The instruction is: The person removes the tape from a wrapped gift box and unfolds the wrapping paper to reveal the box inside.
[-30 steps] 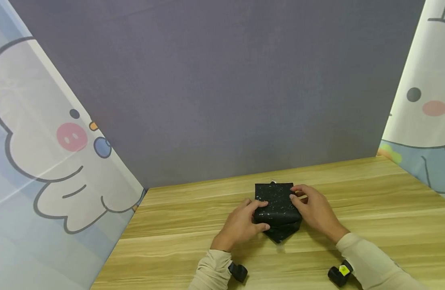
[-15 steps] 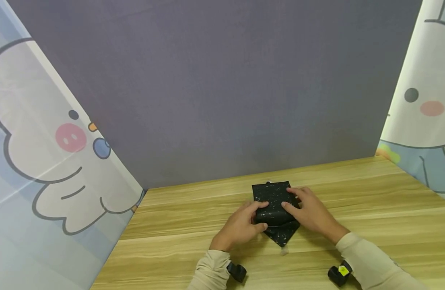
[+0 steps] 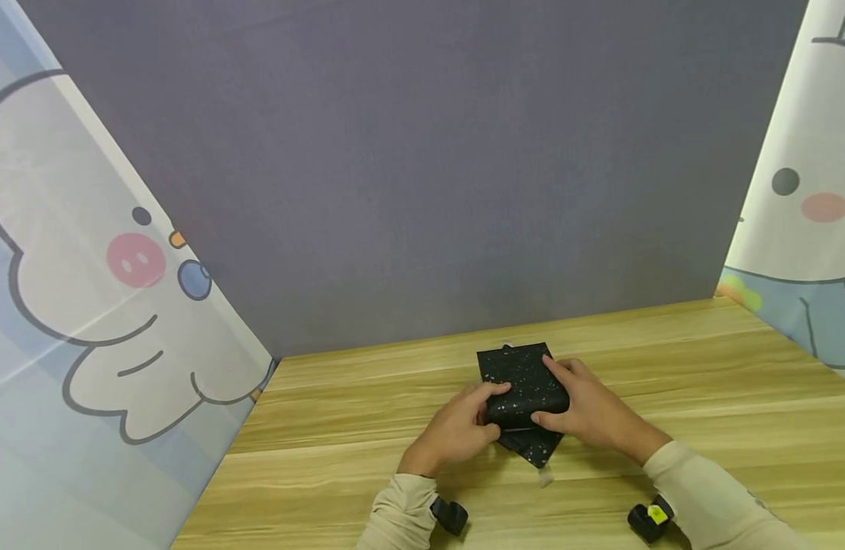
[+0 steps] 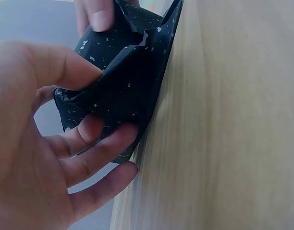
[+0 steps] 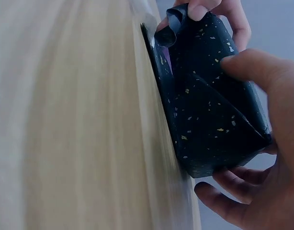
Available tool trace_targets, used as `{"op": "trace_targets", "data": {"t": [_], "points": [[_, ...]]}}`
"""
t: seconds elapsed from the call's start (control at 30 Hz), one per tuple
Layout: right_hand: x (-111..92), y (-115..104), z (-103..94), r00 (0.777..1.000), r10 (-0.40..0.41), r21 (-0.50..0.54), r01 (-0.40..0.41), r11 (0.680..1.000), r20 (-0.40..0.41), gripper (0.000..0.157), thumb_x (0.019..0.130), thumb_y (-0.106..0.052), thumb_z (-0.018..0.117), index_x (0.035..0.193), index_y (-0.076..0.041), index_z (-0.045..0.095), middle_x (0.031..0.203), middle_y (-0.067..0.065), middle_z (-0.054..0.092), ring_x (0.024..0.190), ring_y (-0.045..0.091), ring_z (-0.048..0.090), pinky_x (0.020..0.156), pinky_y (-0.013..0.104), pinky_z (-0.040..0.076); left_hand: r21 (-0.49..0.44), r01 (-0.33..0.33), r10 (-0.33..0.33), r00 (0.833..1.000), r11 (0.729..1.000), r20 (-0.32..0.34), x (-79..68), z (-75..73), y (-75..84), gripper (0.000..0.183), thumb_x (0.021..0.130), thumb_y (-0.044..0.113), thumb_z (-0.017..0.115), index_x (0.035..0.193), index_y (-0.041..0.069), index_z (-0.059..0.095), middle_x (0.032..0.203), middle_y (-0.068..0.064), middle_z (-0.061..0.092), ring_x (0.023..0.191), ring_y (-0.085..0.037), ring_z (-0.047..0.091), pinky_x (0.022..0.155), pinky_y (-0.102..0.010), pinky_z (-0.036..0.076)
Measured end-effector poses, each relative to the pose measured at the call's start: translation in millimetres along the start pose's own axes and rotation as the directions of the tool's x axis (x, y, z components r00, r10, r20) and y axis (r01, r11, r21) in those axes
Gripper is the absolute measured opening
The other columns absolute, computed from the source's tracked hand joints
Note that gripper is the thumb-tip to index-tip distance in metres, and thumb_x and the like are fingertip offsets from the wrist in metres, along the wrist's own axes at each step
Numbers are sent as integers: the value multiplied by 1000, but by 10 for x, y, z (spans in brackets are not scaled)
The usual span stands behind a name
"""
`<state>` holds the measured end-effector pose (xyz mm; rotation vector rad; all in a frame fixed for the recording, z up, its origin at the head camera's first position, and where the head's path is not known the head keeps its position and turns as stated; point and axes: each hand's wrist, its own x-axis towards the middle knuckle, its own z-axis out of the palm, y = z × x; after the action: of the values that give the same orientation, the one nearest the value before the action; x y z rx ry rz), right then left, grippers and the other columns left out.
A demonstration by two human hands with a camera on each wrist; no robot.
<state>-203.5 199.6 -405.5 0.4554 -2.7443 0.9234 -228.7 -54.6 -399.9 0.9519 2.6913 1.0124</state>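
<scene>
A box-shaped parcel in black speckled wrapping paper (image 3: pixel 526 374) lies on the table between both hands. Its near end hangs open in a pointed flap (image 3: pixel 538 449) with a bit of clear tape (image 3: pixel 546 477) at the tip. The left hand (image 3: pixel 457 428) grips the left side, thumb on a fold of the near end and index finger on top. Around the right side, the right hand (image 3: pixel 590 409) holds the parcel, thumb against its near edge. In the right wrist view, the paper end (image 5: pixel 204 115) is creased diagonally, and a purple sliver shows in the gap.
The wood-grain table (image 3: pixel 312 451) extends to both sides. A grey panel (image 3: pixel 422 168) stands behind it, with cartoon-printed sheets (image 3: pixel 65 229) at the sides. Black cameras (image 3: pixel 452 516) are worn on both wrists.
The right hand has slid its thumb down from the parcel's right edge to the near edge and closed around the side. The parcel has turned slightly; the left hand stays nearly in place.
</scene>
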Motion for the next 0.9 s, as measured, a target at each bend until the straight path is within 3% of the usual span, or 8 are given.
{"op": "trace_targets", "data": {"t": [0.2,0.47,0.9], "points": [[0,-5,9,1000,-9,-24,9,1000,-4,99,83,-48,78,152,7,33,137,29,43,112,40,58,89,54,51,-1,3,-3,1000,1000,5,7,-10,11,67,91,15,68,147,43,47,98,12,53,77,-5,53,63,-25,45],[-5,-50,18,1000,-7,-53,7,999,-1,94,81,-32,80,153,6,33,139,29,41,115,42,57,88,54,52,-12,36,-35,998,999,46,7,-24,-4,74,88,10,66,147,49,42,81,6,54,63,-10,47,52,-26,36],[-57,-142,3,990,72,-88,-61,994,125,101,74,-15,71,159,-3,18,143,34,36,110,44,57,71,46,52,-23,52,-52,998,998,35,-6,-3,15,73,89,11,64,146,50,42,77,5,52,60,-12,45,51,-28,33]]}}
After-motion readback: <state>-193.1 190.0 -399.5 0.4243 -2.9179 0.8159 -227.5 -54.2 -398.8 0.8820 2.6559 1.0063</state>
